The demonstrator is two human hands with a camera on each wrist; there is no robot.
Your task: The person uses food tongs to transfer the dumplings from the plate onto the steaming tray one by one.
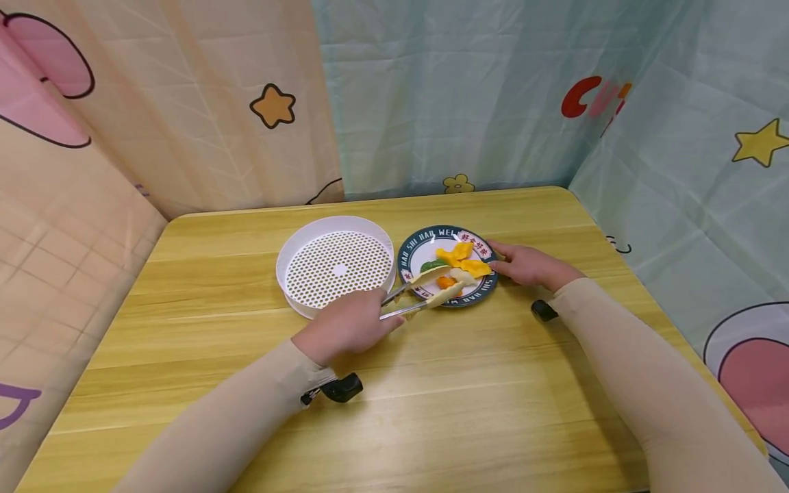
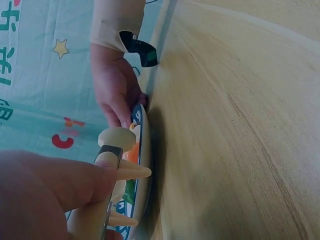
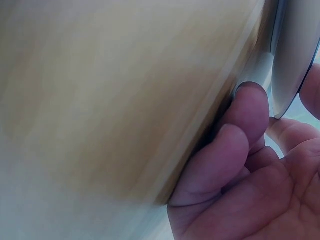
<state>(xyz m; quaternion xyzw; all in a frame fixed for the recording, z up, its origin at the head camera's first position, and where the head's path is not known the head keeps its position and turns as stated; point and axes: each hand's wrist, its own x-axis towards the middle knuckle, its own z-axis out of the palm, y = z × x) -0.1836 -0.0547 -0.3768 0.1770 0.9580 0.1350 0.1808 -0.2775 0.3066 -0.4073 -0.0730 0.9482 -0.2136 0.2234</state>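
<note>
My left hand (image 1: 348, 325) grips a pair of tongs (image 1: 445, 295) with cream-coloured tips. The tips reach over the near left part of a round plate (image 1: 404, 257) with a dark, lettered rim, spread around a small orange piece (image 1: 445, 281). Yellow dumpling-like pieces (image 1: 474, 268), a green piece (image 1: 433, 265) and a whitish one (image 1: 462, 276) lie on the same plate. At the plate's right edge, my right hand (image 1: 531, 266) pinches the rim. The right wrist view shows the thumb (image 3: 311, 95) and a finger at the plate edge, other fingers curled below.
Left of the plate stands a white round steamer tray (image 1: 335, 223) with a perforated bottom, its near edge partly behind my left hand. Everything stands on a wooden table (image 1: 431, 404). Printed curtains (image 1: 444, 103) hang behind it and at both sides.
</note>
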